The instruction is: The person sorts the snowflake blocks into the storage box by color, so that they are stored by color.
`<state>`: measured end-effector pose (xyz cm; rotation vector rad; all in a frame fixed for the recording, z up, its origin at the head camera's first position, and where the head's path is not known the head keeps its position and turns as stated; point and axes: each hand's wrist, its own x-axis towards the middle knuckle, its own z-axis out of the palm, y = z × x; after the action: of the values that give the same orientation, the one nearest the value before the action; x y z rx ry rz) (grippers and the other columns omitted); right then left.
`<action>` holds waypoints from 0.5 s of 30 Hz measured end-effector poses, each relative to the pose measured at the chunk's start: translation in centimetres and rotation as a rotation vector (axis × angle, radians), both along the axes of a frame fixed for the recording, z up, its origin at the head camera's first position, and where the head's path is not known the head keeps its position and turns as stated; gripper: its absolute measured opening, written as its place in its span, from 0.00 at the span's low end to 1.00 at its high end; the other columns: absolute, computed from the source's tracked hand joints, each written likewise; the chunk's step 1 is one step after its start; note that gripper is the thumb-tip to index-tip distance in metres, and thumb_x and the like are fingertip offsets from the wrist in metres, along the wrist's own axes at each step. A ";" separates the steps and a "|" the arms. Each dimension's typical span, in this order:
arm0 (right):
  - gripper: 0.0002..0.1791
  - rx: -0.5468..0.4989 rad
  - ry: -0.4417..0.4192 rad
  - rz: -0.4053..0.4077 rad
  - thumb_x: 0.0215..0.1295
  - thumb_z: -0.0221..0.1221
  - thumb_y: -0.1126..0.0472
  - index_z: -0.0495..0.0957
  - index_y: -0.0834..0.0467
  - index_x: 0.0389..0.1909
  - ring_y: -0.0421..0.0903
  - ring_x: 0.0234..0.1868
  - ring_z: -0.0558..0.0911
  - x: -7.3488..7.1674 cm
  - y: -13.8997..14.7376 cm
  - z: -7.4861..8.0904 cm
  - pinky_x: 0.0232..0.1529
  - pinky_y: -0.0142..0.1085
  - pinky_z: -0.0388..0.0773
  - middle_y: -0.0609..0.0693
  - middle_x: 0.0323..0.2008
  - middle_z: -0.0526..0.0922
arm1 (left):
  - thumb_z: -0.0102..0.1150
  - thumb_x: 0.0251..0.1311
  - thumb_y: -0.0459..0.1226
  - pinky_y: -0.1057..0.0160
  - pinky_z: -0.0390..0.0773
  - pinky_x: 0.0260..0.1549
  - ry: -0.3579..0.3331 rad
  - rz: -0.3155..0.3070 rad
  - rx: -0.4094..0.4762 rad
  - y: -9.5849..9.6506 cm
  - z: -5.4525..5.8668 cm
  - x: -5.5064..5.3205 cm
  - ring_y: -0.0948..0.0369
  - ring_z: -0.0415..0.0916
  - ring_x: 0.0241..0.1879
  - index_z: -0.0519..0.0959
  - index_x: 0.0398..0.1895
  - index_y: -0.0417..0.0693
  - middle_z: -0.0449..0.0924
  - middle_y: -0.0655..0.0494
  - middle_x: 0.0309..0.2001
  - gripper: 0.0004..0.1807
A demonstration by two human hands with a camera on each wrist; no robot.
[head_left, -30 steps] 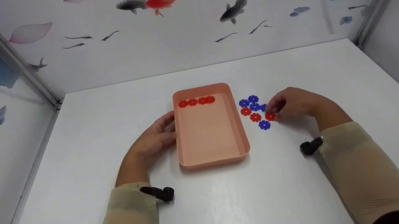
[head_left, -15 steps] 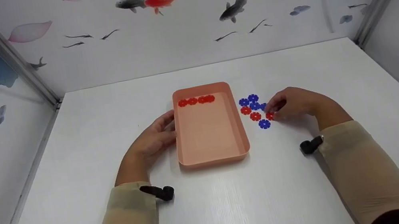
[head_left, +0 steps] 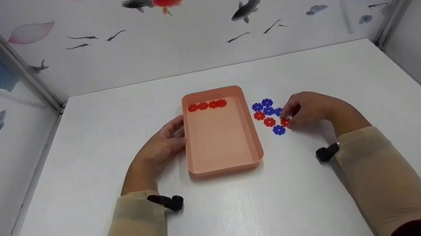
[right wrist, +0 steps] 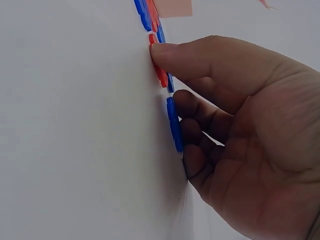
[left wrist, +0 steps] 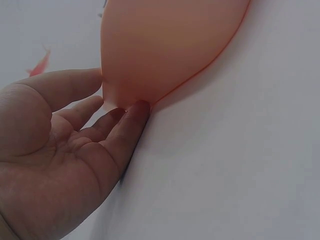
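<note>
In the head view, my left hand (head_left: 160, 147) rests at the left side of a pink tray (head_left: 255, 144). Its fingers touch the outer wall (left wrist: 145, 60), as the left wrist view shows. A row of red snowflake discs (head_left: 203, 106) lies along the tray's far end. To the right of the tray, my right hand (head_left: 309, 108) is bent over loose discs, pinching a red snowflake disc (right wrist: 159, 67) at its edge. The thumb tip lies on that disc; the index finger is partly hidden behind the thumb. The other fingers curl beside a blue snowflake disc (right wrist: 174, 125).
Several more blue discs (head_left: 267, 102) and two red discs (head_left: 269, 122) lie loosely between the tray and my right hand. A white table (head_left: 227, 217) carries everything. Printed panels (head_left: 200, 30) enclose its back and sides.
The right thumb has shifted slightly over the red disc's edge. The tray, the left hand and the other discs stay where they were.
</note>
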<state>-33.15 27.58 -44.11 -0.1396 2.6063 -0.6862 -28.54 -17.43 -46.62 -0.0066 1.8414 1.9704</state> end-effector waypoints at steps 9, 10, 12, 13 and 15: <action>0.21 -0.018 0.018 0.017 0.59 0.78 0.52 0.84 0.46 0.52 0.54 0.55 0.78 -0.3 0.2 0.0 0.59 0.48 0.84 0.53 0.51 0.83 | 0.70 0.65 0.27 0.56 0.72 0.77 0.001 -0.010 0.044 0.0 0.1 0.0 0.61 0.59 0.84 0.58 0.86 0.58 0.59 0.63 0.85 0.49; 0.20 -0.029 0.017 0.018 0.59 0.78 0.52 0.85 0.46 0.51 0.54 0.55 0.79 -0.4 0.3 0.0 0.58 0.47 0.84 0.52 0.51 0.83 | 0.70 0.65 0.27 0.55 0.72 0.77 0.001 -0.012 0.050 0.0 0.1 0.0 0.61 0.58 0.84 0.58 0.86 0.58 0.59 0.62 0.85 0.49; 0.19 -0.049 0.015 0.018 0.60 0.78 0.52 0.86 0.45 0.51 0.53 0.54 0.79 -0.4 0.5 0.0 0.56 0.44 0.84 0.52 0.50 0.84 | 0.70 0.65 0.27 0.55 0.72 0.77 -0.001 -0.012 0.054 0.0 0.1 0.0 0.61 0.58 0.84 0.58 0.86 0.57 0.58 0.62 0.85 0.49; 0.18 -0.056 0.014 0.018 0.61 0.77 0.52 0.86 0.45 0.51 0.53 0.54 0.80 -0.5 0.5 0.0 0.55 0.43 0.84 0.52 0.50 0.85 | 0.70 0.65 0.27 0.55 0.72 0.77 0.000 -0.012 0.053 0.0 0.1 -0.1 0.61 0.58 0.84 0.58 0.86 0.57 0.58 0.62 0.85 0.49; 0.16 -0.071 0.014 0.017 0.63 0.76 0.52 0.87 0.45 0.51 0.53 0.53 0.80 -0.5 0.7 0.1 0.53 0.41 0.84 0.52 0.51 0.85 | 0.70 0.65 0.27 0.55 0.72 0.77 0.000 -0.010 0.047 0.0 0.1 -0.1 0.61 0.58 0.84 0.59 0.86 0.57 0.58 0.62 0.85 0.49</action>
<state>-33.66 28.26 -44.04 -0.1888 2.5919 -0.7751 -28.60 -17.41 -46.55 0.0165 1.7914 2.0065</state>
